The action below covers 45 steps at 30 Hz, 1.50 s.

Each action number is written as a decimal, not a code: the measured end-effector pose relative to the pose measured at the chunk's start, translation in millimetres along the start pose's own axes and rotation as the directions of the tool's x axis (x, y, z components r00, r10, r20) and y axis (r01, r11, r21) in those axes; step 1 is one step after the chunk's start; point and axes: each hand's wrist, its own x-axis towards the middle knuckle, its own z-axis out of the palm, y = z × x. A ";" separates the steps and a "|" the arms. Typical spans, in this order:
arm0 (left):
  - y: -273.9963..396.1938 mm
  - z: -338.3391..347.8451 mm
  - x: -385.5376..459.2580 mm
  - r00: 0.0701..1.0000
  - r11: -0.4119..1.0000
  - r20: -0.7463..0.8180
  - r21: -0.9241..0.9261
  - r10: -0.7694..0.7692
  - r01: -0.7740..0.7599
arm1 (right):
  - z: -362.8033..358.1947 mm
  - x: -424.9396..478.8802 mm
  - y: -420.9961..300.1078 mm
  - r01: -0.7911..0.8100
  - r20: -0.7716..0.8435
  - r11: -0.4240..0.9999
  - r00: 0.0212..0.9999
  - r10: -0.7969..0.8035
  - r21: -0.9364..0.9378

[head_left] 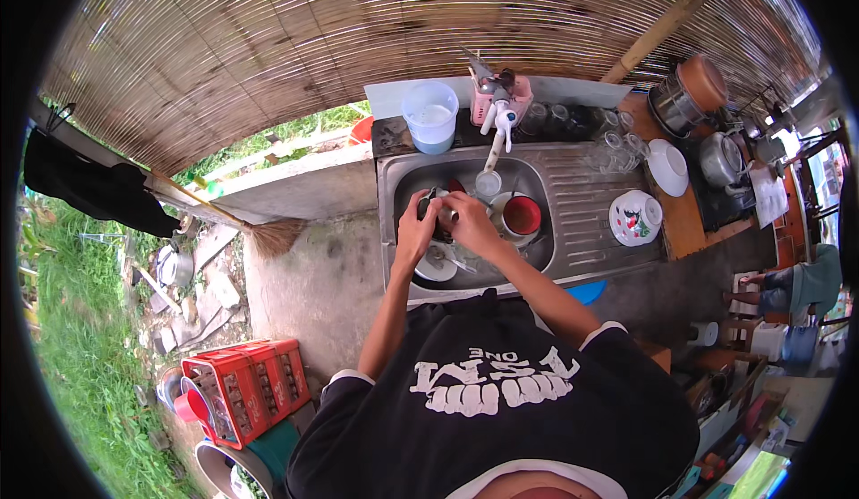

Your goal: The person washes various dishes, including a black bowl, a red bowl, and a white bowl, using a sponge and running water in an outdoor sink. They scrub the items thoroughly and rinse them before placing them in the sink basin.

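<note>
Over the left part of the steel sink basin point(547, 250), my left hand point(415, 225) grips a small dark item point(425, 205) that its fingers partly cover. My right hand point(472, 222) meets it from the other side, fingers bent at the item; whether it holds something of its own is hidden. Below my hands lies a white dish point(435, 267) with metal cutlery point(463, 266) on it. Right of my right hand, a red-lined cup point(522, 215) rests on a pale bowl point(500, 203). The white tap's wide outlet point(488, 183) hangs just beyond my fingers.
A translucent bucket point(430, 120) and a pink utensil basket point(520, 96) stand behind the sink. The drainboard point(570, 193) bears glass mugs point(614, 150) and an upturned floral bowl point(634, 218). Farther right are a white bowl point(668, 167), a kettle point(721, 158) and a seated person point(813, 281).
</note>
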 end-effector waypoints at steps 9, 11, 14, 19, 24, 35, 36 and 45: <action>-19.3 -7.7 -0.3 0.993 0.902 0.111 -0.424 -0.040 0.084 | -5.0 -14.7 -19.5 0.105 0.012 0.994 0.994 -0.105 0.012; -29.0 -9.9 3.1 0.993 0.894 0.121 -0.446 0.008 0.047 | -13.8 -13.3 -25.0 0.190 0.043 0.981 0.981 -0.189 -0.030; -15.9 -3.2 -3.4 0.994 0.932 0.093 -0.363 0.051 -0.014 | -17.5 -11.3 -25.0 0.203 0.058 0.979 0.978 -0.201 -0.022; 3.1 4.0 -5.4 0.995 0.932 0.093 -0.362 0.036 0.000 | -9.1 -4.0 -22.3 0.040 -0.149 0.991 0.989 -0.021 0.126; 5.5 0.6 -5.7 0.989 0.913 0.074 -0.399 0.128 -0.088 | -0.2 6.9 -22.9 0.017 -0.483 1.000 0.875 -0.027 -0.025; -17.9 -15.1 -7.6 0.997 0.948 0.041 -0.313 0.072 -0.055 | -30.5 15.8 0.6 -0.110 -0.249 0.705 0.888 0.386 0.700; -15.9 -14.3 -7.1 0.990 0.967 0.013 -0.217 0.137 -0.131 | -29.1 15.7 1.4 -0.114 -0.230 0.699 0.896 0.379 0.706; 13.3 -21.1 -11.5 0.905 0.904 -0.045 0.094 0.423 -0.418 | -45.6 9.6 -29.7 0.094 -0.046 0.975 0.995 -0.086 0.202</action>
